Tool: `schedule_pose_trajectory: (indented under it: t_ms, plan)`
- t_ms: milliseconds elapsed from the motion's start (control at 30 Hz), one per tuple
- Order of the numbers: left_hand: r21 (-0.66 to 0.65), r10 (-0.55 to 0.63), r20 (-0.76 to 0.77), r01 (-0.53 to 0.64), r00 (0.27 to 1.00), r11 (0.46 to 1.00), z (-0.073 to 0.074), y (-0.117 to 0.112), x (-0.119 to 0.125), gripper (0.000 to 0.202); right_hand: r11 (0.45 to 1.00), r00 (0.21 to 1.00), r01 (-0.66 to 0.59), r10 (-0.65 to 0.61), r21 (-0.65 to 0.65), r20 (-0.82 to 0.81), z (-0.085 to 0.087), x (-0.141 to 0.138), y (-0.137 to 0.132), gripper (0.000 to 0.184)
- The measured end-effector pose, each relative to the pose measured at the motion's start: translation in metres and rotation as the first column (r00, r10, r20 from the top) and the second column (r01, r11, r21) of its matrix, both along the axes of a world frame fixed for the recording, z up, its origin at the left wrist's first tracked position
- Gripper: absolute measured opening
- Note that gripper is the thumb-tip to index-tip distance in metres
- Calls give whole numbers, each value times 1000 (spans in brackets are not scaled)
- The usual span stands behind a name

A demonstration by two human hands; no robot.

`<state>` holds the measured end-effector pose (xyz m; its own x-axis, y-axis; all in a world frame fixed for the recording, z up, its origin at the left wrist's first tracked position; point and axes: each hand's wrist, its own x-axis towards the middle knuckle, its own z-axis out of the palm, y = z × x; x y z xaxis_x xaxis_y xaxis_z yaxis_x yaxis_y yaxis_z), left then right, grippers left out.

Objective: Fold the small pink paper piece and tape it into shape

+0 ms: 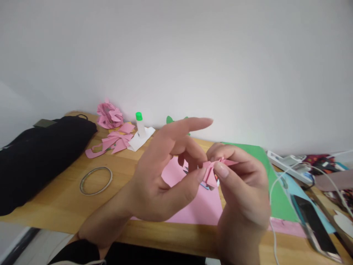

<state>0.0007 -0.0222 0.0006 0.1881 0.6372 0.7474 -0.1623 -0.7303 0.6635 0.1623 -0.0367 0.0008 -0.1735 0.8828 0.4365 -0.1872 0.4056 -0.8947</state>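
Folded pink paper (211,177), small, is up between both hands, above the pink sheet (204,212) on the counter (63,206). Right grip (244,184) is closed in a pinch, thumb on the near face, bent fingers behind, a pointed flap sticking out past the thumb. Left grip (160,180) is nearly closed, thumb tip and a bent finger at the piece's left edge, index stretched out clear of it; how hard it presses, can't tell. Paper looks very light, crisp along the creases, likely stiffer where layers stack and floppy at single flaps. Probably not slippery, but easy to crush, tear or spring open. Best hold: fingertips flat over the stacked middle folds, light pressure, points left free; edges only for nudging a crease. Something with a dark tip and a blue part lies behind the piece, mostly hidden, can't tell what. Glue stick (140,127) stands upright at the back; bangle (109,181) lies left, well apart from the hands. Green sheet (281,204) lies right of the right grip.
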Motion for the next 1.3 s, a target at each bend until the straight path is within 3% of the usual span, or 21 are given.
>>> schedule_pose_trajectory:
  t_ms: [200, 400, 500, 600, 667, 733, 800, 833, 933, 1067, 1300]
  plan:
    - [20, 10, -27, -10, 1000, 1000, 0, 2, -2, 56, 995, 995, 85, -88, 55, 53, 2, 1, -2, 4]
    - [-9, -68, -35, 68, 997, 998, 3, 4, -6, 51, 998, 998, -5, 2, 58, 55, 4, 5, 1, 5]
    - [-24, -40, -27, 39, 999, 999, 2, 4, -6, 52, 998, 998, 8, -12, 61, 64, 4, 6, 1, 5]
    - [11, 64, -30, -64, 997, 998, 0, 3, -4, 53, 984, 983, 134, -148, 119, 109, 4, 3, 0, 6]
    - [43, 180, -31, -178, 983, 983, -1, 3, -1, 50, 914, 922, 310, -357, 262, 152, 6, 0, -2, 21]
    - [67, 276, -10, -275, 961, 959, -1, 2, 3, 44, 756, 793, 441, -581, 484, 184, 7, -4, -4, 33]
    - [73, 315, 32, -317, 948, 946, 0, 1, 6, 37, 597, 661, 430, -719, 677, 215, 7, -7, -7, 33]
    - [71, 323, 48, -326, 945, 943, 1, 1, 7, 34, 551, 615, 389, -752, 738, 237, 6, -9, -8, 32]
    - [52, 343, 60, -347, 937, 937, 2, 0, 7, 33, 498, 538, 316, -795, 808, 280, 5, -13, -10, 31]
    - [69, 361, 46, -363, 932, 929, 1, -1, 6, 30, 409, 471, 324, -852, 853, 230, 3, -15, -9, 30]
    - [132, 381, 65, -386, 922, 913, 4, 0, 8, 29, 322, 494, 345, -861, 882, 122, 1, -14, -3, 34]
